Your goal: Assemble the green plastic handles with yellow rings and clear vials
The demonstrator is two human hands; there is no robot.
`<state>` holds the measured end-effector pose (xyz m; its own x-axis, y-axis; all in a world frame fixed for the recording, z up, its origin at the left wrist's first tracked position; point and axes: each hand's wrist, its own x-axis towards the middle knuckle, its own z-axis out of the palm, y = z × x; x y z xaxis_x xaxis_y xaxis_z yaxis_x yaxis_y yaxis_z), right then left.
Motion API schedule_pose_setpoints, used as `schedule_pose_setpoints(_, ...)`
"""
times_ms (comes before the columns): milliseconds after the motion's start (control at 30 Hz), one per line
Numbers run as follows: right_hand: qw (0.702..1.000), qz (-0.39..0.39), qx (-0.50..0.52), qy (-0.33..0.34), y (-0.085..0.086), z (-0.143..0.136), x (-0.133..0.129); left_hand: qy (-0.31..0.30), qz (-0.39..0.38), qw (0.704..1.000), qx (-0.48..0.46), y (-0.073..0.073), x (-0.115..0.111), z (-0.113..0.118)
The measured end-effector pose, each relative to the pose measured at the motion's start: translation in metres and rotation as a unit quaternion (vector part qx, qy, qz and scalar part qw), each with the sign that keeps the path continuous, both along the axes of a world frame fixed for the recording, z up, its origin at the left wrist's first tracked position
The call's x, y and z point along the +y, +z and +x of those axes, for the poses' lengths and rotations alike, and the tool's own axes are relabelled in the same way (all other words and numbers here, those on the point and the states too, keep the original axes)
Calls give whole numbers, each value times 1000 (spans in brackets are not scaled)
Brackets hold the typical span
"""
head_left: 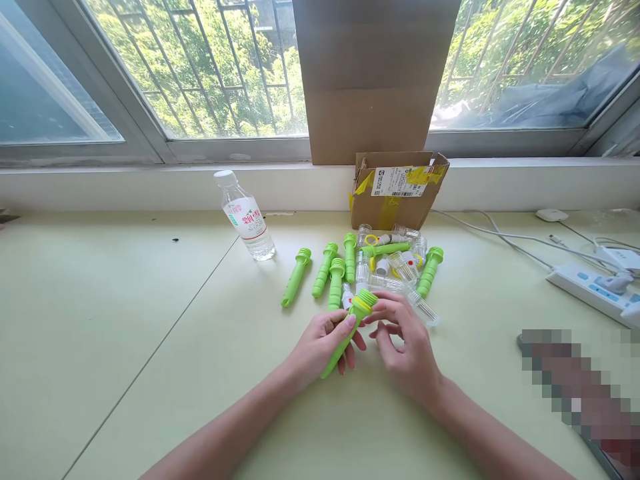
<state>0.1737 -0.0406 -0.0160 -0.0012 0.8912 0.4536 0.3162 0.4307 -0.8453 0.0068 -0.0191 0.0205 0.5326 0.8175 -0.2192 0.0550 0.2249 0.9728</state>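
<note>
My left hand (329, 340) is closed around a green plastic tube (345, 340), which tilts with its threaded end up and to the right. A thin yellow ring (361, 305) sits around this tube just below the thread. Beside that end hovers my right hand (405, 347), its fingers bent and apart with nothing visible in them; whether a fingertip touches the tube is unclear. Just beyond both hands lie more green tubes (336, 283), clear ribbed plastic cylinders (403, 267), small white parts (383, 267) and loose yellow rings (371, 239), piled together.
An open cardboard box (395, 190) with yellow tape stands behind the parts. A water bottle (246, 217) is at the back left. On the right are a white power strip (595, 290) with cables and a pixelated flat object (580, 400). A seam crosses the pale table (100, 320).
</note>
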Motion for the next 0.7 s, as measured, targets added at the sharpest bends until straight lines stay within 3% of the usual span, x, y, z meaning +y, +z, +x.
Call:
schedule_pose_setpoints(533,1000,17,-10,9,0,-2,-1,2,-26,999,-22,-4,1,-1)
schedule_pose_setpoints(700,999,34,-18,-19,-4,-1,-2,55,-16,998,-39,-7,-1,1)
